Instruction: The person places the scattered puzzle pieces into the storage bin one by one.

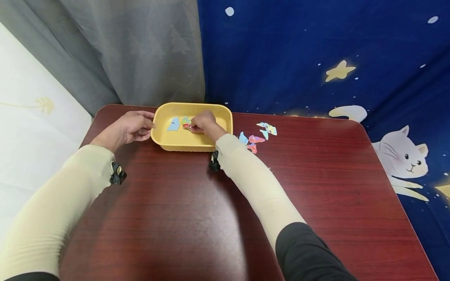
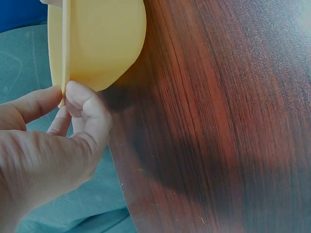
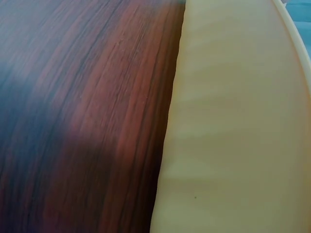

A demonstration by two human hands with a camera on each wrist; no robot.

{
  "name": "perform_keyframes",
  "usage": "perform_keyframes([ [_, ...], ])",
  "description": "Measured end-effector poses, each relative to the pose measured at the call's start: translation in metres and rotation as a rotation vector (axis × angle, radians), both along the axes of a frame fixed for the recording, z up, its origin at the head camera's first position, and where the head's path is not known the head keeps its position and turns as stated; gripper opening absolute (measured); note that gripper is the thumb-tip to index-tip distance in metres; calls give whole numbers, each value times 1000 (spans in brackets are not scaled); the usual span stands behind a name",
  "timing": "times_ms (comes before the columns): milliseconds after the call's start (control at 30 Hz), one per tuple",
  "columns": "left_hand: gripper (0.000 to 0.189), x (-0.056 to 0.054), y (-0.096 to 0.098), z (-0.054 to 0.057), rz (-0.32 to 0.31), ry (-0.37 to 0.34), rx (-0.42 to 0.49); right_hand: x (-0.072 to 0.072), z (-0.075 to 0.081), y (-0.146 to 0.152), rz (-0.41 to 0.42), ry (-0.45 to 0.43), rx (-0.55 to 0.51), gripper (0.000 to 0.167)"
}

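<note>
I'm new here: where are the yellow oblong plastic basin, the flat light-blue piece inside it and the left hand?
Yellow oblong plastic basin [image 2: 104,43], left wrist view: outer wall.
Flat light-blue piece [image 1: 174,124], head view: its middle.
Left hand [image 1: 132,125], head view: its middle.

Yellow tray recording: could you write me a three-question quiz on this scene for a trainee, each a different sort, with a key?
1. True or false: in the left wrist view, the left hand pinches the rim of the yellow tray.

2. Multiple choice: seen in the head view, where do the loose printed pieces on the table lie?
A) Left of the tray
B) Between the tray and the wearer
C) Right of the tray

3. Fill in the blank: in the head view, the ____ hand reaches inside the tray.

Key: 1. True. 2. C. 3. Right: the right hand is inside.
</note>
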State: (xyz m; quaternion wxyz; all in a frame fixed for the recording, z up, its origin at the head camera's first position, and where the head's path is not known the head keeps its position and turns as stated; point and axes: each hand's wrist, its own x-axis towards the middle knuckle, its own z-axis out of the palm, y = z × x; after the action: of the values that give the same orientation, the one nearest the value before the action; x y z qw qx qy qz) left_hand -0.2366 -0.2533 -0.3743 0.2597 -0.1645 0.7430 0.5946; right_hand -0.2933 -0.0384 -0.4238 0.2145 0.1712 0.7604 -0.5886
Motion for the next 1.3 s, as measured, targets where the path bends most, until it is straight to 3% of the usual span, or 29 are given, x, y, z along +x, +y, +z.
perform_keyframes([
  [333, 47, 0, 2, -1, 2, -1, 2, -9, -3, -4, 61, -20, 155, 14],
  [700, 46, -1, 2, -2, -2, 2, 3, -1, 2, -1, 108, 45, 265, 19],
  [1300, 44, 1, 1, 1, -4, 15, -12, 0, 10, 5, 74, 31, 247, 8],
])
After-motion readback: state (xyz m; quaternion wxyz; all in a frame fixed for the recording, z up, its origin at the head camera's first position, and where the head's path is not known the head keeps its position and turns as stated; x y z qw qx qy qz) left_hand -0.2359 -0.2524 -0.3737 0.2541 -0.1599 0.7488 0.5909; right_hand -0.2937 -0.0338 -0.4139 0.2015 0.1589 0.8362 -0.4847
